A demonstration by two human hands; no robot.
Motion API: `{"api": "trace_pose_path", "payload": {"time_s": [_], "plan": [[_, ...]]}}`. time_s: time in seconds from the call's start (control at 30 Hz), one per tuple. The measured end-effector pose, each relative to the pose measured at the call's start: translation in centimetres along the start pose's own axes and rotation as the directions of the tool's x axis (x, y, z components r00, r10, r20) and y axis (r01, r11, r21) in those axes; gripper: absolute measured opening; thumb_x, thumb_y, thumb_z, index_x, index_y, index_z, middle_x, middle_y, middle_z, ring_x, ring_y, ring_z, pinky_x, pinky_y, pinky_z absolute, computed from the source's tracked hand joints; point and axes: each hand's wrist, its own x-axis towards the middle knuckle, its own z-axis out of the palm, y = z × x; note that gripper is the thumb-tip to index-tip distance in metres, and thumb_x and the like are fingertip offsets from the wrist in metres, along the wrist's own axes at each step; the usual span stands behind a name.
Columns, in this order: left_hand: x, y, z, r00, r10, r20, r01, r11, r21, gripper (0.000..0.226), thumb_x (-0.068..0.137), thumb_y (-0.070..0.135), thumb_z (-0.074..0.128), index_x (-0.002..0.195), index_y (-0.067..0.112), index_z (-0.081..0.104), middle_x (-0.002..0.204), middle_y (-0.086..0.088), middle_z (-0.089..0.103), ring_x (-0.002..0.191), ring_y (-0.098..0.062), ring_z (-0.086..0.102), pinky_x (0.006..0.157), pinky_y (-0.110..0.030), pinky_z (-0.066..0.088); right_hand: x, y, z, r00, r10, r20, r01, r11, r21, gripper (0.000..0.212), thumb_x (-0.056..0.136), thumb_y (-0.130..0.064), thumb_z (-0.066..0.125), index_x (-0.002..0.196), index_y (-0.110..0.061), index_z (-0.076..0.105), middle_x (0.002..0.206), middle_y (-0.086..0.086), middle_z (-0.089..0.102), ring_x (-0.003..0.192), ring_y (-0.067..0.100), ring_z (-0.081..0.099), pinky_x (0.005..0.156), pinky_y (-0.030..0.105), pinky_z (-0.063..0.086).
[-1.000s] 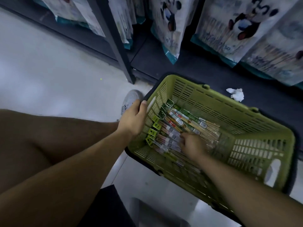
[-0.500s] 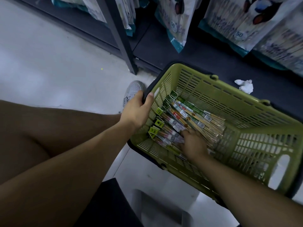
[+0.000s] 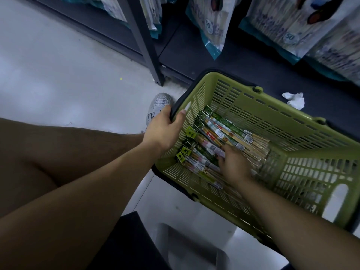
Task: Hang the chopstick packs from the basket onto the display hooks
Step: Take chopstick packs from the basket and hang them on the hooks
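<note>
A green slatted basket (image 3: 292, 121) sits tilted on the floor by a dark shelf. Several long chopstick packs (image 3: 220, 133) with green header cards lie in its bottom. My left hand (image 3: 163, 129) grips the basket's near-left rim, thumb inside and fingers over the dark handle. My right hand (image 3: 233, 164) is down inside the basket, fingers spread on the packs. Whether it holds one is hidden by the back of the hand. No display hooks are in view.
A dark shelf base (image 3: 224, 61) and upright post (image 3: 148, 47) stand behind the basket, with large printed bags (image 3: 212, 26) hanging above. A crumpled white paper (image 3: 295, 99) lies on the shelf base. My knee and white shoe (image 3: 157, 106) are left of the basket.
My right hand has slid a little further up over the packs. The left hand keeps its hold on the rim. The view has tilted down slightly.
</note>
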Motion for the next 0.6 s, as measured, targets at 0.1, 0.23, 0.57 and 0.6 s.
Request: {"api": "trace_pose_path", "payload": {"time_s": [0.1,0.23,0.57,0.6], "plan": [[-0.02,0.04,0.0,1.0,0.001,0.006,-0.001,1.0,-0.004,0.028,0.102,0.057,0.046,0.091,0.031,0.051,0.075,0.005,0.062,0.063,-0.013,0.059,0.056,-0.03,0.038,0.19,-0.13,0.02,0.999,0.0,0.048,0.001,1.0,-0.029,0.042,0.101,-0.023,0.058,0.141,-0.014,0.05,0.137,0.011,0.056,0.116,0.029,0.058,0.083,0.034,0.048],[0.05,0.14,-0.01,1.0,0.005,-0.001,-0.005,1.0,0.008,0.03,0.102,0.055,0.047,0.098,0.027,0.055,0.077,0.004,0.063,0.066,-0.014,0.06,0.057,-0.029,0.039,0.7,-0.35,-0.1,0.998,0.04,0.052,-0.036,0.997,-0.068,0.036,0.1,-0.022,0.059,0.134,-0.014,0.055,0.134,0.011,0.053,0.105,0.028,0.06,0.071,0.028,0.038],[-0.07,0.22,0.04,1.0,-0.005,0.005,0.005,1.0,-0.021,0.024,0.101,0.055,0.048,0.096,0.032,0.053,0.074,0.007,0.063,0.06,-0.01,0.059,0.054,-0.027,0.04,0.93,-0.62,-0.52,0.993,-0.008,0.114,0.034,0.972,-0.233,0.031,0.098,-0.024,0.06,0.127,-0.013,0.058,0.12,0.011,0.064,0.107,0.026,0.061,0.074,0.029,0.041],[-0.1,0.26,0.0,1.0,-0.005,0.004,0.005,1.0,-0.019,0.024,0.101,0.055,0.048,0.093,0.032,0.052,0.074,0.007,0.062,0.059,-0.009,0.059,0.053,-0.026,0.039,0.85,-0.34,-0.57,0.992,-0.011,0.126,0.039,0.975,-0.218,0.033,0.098,-0.024,0.059,0.129,-0.013,0.057,0.121,0.011,0.063,0.108,0.026,0.06,0.075,0.03,0.042]]}}
